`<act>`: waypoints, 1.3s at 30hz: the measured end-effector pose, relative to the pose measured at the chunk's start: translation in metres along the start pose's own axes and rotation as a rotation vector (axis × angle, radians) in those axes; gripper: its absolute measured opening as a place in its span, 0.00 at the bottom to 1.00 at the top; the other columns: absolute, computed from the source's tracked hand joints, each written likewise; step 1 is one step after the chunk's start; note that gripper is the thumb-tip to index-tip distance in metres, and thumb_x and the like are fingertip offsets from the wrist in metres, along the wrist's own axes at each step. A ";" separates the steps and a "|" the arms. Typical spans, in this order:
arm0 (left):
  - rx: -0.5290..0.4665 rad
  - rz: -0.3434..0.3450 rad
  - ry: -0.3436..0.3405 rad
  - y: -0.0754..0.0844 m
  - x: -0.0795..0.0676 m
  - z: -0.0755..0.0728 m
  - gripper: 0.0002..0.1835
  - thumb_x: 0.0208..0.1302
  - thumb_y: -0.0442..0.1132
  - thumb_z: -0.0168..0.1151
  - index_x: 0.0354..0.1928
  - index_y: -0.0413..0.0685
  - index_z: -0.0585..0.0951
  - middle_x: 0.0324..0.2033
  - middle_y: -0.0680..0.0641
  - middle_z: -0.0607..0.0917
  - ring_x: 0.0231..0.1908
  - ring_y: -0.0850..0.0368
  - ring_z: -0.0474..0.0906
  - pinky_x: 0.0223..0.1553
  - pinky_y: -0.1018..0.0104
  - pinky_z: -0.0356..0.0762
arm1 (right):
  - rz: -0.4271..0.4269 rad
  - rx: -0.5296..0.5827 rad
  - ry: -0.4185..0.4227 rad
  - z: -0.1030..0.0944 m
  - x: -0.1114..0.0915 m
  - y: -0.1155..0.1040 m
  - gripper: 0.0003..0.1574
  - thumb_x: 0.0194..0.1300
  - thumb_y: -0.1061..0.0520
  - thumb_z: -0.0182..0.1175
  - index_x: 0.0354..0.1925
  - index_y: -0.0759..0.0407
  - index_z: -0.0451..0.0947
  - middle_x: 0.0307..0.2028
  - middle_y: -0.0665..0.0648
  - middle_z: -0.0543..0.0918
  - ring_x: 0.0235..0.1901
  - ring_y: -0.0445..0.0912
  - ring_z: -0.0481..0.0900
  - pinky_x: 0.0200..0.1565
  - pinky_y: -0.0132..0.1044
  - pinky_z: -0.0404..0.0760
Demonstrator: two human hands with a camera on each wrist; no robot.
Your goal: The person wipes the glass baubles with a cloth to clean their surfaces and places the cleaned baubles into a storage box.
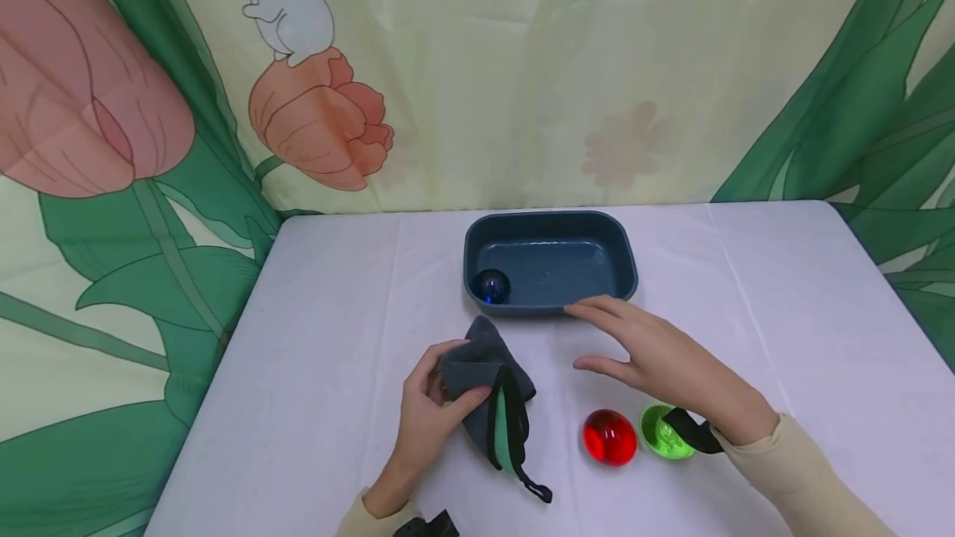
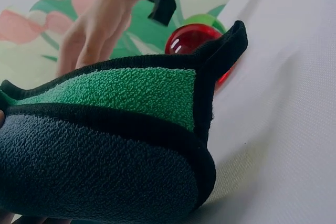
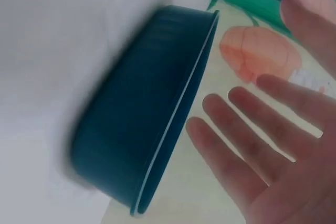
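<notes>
My left hand (image 1: 429,408) grips a folded dark grey-blue towel (image 1: 477,375), thumb on top and the other fingers partly hidden behind it. Its green inner side and black edging show, with a small loop hanging at the near end. In the left wrist view the towel (image 2: 94,166) fills the lower left. My right hand (image 1: 645,350) holds nothing; its fingers are spread by the front right rim of a dark blue basin (image 1: 570,268). The right wrist view shows these straight fingers (image 3: 231,156) beside the basin's wall (image 3: 136,108). A dark blue glassy ball (image 1: 492,286) lies inside, at the front left corner.
A clear red ball (image 1: 610,437) lies on the white tablecloth (image 1: 321,371), below my right hand. Beside it is a clear green round thing (image 1: 666,437), partly covered by the black wrist strap (image 1: 694,431). A flower-printed curtain (image 1: 485,89) hangs behind the table.
</notes>
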State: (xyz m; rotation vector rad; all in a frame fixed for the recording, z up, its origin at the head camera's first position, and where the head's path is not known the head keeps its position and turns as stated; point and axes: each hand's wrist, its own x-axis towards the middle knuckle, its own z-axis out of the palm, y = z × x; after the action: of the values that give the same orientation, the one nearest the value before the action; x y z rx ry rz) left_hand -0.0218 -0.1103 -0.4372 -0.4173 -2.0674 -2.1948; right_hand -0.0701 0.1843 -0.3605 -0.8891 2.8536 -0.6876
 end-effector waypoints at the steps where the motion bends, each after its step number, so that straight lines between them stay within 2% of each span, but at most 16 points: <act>1: -0.001 -0.001 0.000 0.000 0.000 0.000 0.29 0.57 0.24 0.69 0.61 0.37 0.74 0.53 0.38 0.81 0.51 0.55 0.82 0.52 0.68 0.81 | -0.006 0.004 -0.002 0.000 -0.003 0.000 0.39 0.61 0.40 0.69 0.66 0.51 0.73 0.61 0.53 0.76 0.59 0.50 0.77 0.53 0.47 0.82; 11: 0.004 0.010 -0.004 -0.002 -0.001 0.002 0.29 0.56 0.24 0.69 0.61 0.38 0.74 0.53 0.38 0.81 0.51 0.56 0.81 0.53 0.68 0.80 | -0.084 0.034 -0.048 0.010 -0.023 0.004 0.39 0.62 0.33 0.63 0.66 0.47 0.73 0.60 0.47 0.77 0.58 0.44 0.77 0.52 0.43 0.83; 19: 0.010 -0.019 0.007 0.002 -0.001 0.003 0.30 0.55 0.24 0.70 0.60 0.39 0.74 0.54 0.40 0.80 0.51 0.56 0.81 0.50 0.69 0.81 | -0.041 0.060 -0.124 0.012 -0.034 0.002 0.43 0.58 0.29 0.65 0.67 0.40 0.70 0.61 0.41 0.75 0.59 0.39 0.75 0.54 0.44 0.82; 28: 0.013 -0.029 0.020 0.003 -0.002 0.003 0.30 0.54 0.22 0.70 0.60 0.38 0.74 0.53 0.39 0.80 0.51 0.56 0.80 0.53 0.69 0.80 | -0.053 0.065 -0.192 0.018 -0.043 0.002 0.46 0.55 0.27 0.66 0.66 0.45 0.72 0.59 0.41 0.76 0.57 0.42 0.76 0.54 0.44 0.82; 34: 0.017 -0.030 0.018 0.002 -0.002 0.002 0.29 0.55 0.24 0.70 0.60 0.38 0.74 0.54 0.40 0.80 0.52 0.56 0.80 0.54 0.69 0.79 | -0.019 0.125 -0.275 0.023 -0.046 0.004 0.47 0.53 0.27 0.68 0.65 0.45 0.73 0.60 0.42 0.75 0.58 0.44 0.75 0.55 0.46 0.82; 39: 0.016 -0.035 0.019 0.002 -0.002 0.001 0.29 0.55 0.24 0.70 0.60 0.38 0.74 0.54 0.40 0.80 0.52 0.56 0.80 0.54 0.70 0.79 | -0.014 0.173 -0.334 0.027 -0.048 0.006 0.48 0.50 0.27 0.70 0.64 0.46 0.74 0.59 0.45 0.75 0.57 0.46 0.74 0.50 0.41 0.84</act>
State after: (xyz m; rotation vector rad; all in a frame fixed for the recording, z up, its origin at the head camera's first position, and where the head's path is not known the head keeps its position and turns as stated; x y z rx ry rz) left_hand -0.0188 -0.1094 -0.4359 -0.3605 -2.0960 -2.1914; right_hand -0.0276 0.2048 -0.3899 -0.9017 2.4577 -0.6999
